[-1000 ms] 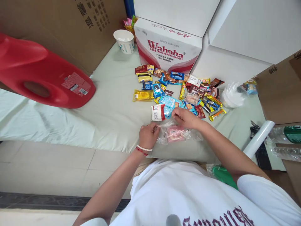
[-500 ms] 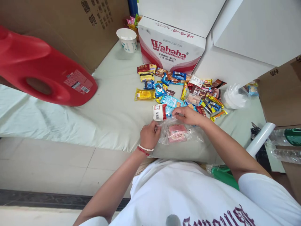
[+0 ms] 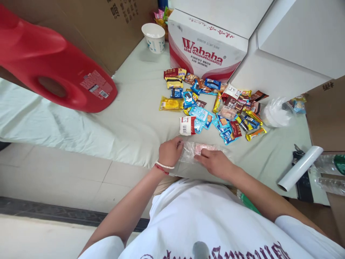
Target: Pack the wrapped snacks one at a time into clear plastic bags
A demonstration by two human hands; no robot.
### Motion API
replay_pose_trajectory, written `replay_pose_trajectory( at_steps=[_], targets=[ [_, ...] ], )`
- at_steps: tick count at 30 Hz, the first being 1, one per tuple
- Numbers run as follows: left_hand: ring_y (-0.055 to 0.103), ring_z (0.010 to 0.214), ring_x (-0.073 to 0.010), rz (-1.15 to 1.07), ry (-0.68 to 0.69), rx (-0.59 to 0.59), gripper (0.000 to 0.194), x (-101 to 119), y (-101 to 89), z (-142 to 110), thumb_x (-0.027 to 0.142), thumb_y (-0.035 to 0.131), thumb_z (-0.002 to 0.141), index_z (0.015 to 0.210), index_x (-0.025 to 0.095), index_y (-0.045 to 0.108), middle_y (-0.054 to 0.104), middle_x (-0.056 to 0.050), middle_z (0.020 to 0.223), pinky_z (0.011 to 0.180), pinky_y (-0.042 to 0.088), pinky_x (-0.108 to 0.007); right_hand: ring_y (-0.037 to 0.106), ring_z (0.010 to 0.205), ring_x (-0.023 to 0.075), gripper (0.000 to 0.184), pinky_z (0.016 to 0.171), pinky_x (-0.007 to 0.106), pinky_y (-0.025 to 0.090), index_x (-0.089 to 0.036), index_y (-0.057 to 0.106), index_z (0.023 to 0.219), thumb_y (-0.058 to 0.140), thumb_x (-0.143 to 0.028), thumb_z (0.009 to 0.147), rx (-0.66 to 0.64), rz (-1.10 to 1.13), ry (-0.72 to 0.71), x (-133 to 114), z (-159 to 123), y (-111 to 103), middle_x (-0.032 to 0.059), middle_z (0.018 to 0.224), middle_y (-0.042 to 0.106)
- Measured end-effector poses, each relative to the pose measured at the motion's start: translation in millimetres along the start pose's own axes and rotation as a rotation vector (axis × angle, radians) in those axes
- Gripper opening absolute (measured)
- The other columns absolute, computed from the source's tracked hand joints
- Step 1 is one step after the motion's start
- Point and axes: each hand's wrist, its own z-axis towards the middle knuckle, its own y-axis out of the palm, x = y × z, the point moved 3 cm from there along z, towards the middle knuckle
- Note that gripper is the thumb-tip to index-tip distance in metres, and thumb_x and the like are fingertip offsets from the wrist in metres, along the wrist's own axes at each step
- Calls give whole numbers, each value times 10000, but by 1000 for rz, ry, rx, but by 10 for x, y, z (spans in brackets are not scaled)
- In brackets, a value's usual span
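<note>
A clear plastic bag (image 3: 188, 152) with a pink packet (image 3: 206, 147) inside lies at the near edge of the cloth-covered table. My left hand (image 3: 171, 151), with white and red bracelets at its wrist, is closed on the bag's left end. Over the packet's near side, my right hand (image 3: 214, 162) has its thumb and fingers bent and touching the bag; part of the packet is hidden beneath it. Just beyond the bag sits a white and red snack packet (image 3: 187, 125), with light blue packets (image 3: 199, 114) next to it.
Several wrapped snacks (image 3: 231, 104) spread in front of a white Wahaha carton (image 3: 205, 46). A paper cup (image 3: 153, 37) stands at the back, a large red jug (image 3: 54, 68) at left. To the right are a clear bag of white items (image 3: 277, 112) and a white roll (image 3: 300, 168).
My right hand has moved back toward me, from the bag's far edge onto the pink packet. My left hand stays at the bag's left end. The camera view has shifted slightly.
</note>
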Motion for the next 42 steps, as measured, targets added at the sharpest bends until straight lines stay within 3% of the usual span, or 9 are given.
replay_pose_trajectory(
  at_steps=[6, 12, 17, 20, 26, 32, 34, 37, 42],
  targets=[
    [583, 507, -153, -600, -151, -134, 200, -43, -172, -52, 400, 619, 835, 764, 213, 635, 619, 36, 569, 568, 431, -278, 632, 875, 227, 459, 647, 316, 386, -284, 595, 1402, 520, -141, 972, 11, -1, -6, -121, -41, 219, 94, 1087, 698],
    [549, 464, -113, -1092, -272, -338, 155, 478, 50, -142, 330, 609, 841, 799, 180, 606, 620, 21, 575, 483, 416, -236, 613, 1051, 289, 393, 896, 403, 496, -219, 656, 1325, 523, -123, 969, 41, 105, 35, -162, -39, 290, 147, 1143, 675],
    [699, 704, -151, -879, -94, -300, 343, 756, 253, -147, 110, 435, 855, 1044, 158, 716, 768, -83, 962, 675, 580, -304, 459, 1388, 313, 466, 1133, 538, 415, -220, 629, 1364, 513, -84, 934, 177, 342, 7, -177, -291, 326, 162, 1458, 546],
    [718, 968, -203, -510, 182, -196, 426, 799, 265, -180, 47, 446, 837, 1095, 199, 750, 761, -85, 1110, 887, 586, -367, 608, 1218, 265, 392, 1016, 461, 521, -276, 667, 1297, 512, -145, 961, 227, 593, -27, -154, -574, 235, 110, 1335, 651],
    [648, 1049, -243, -3, 358, -81, 317, 906, 317, -300, 134, 473, 968, 1060, 238, 757, 746, -79, 1192, 842, 525, -382, 614, 967, 263, 354, 874, 428, 518, -237, 675, 1218, 504, -464, 1007, 897, 525, 853, 539, -957, 101, 109, 1075, 657],
    [573, 1019, -297, 90, 293, 52, 135, 945, 314, -302, 277, 622, 924, 1008, 237, 719, 689, -114, 1097, 870, 459, -440, 587, 913, 281, 445, 888, 426, 472, -167, 679, 1195, 573, -521, 947, 482, 460, 801, 780, -697, 329, 105, 914, 680],
    [545, 1141, -344, 55, 169, 134, 426, 870, 307, -266, 353, 743, 833, 1218, 208, 636, 629, -155, 1244, 930, 449, -473, 581, 873, 268, 303, 849, 394, 471, -190, 711, 1049, 657, -445, 893, 373, 469, 754, 731, -712, 351, 76, 846, 666],
    [538, 1185, -382, 25, 51, 114, 684, 757, 355, -201, 442, 817, 741, 1301, 165, 536, 599, -196, 1287, 954, 448, -495, 598, 896, 256, 175, 838, 378, 485, -211, 687, 893, 618, -371, 907, 449, 494, 724, 664, -813, 253, 77, 904, 649],
    [614, 1053, -338, -24, 60, 58, 399, 764, 452, -175, 425, 752, 781, 1036, 202, 542, 656, -113, 1029, 875, 472, -428, 628, 822, 231, 168, 749, 337, 510, -241, 641, 985, 516, -353, 982, 581, 517, 662, 389, -755, 34, 67, 922, 655]
  ],
)
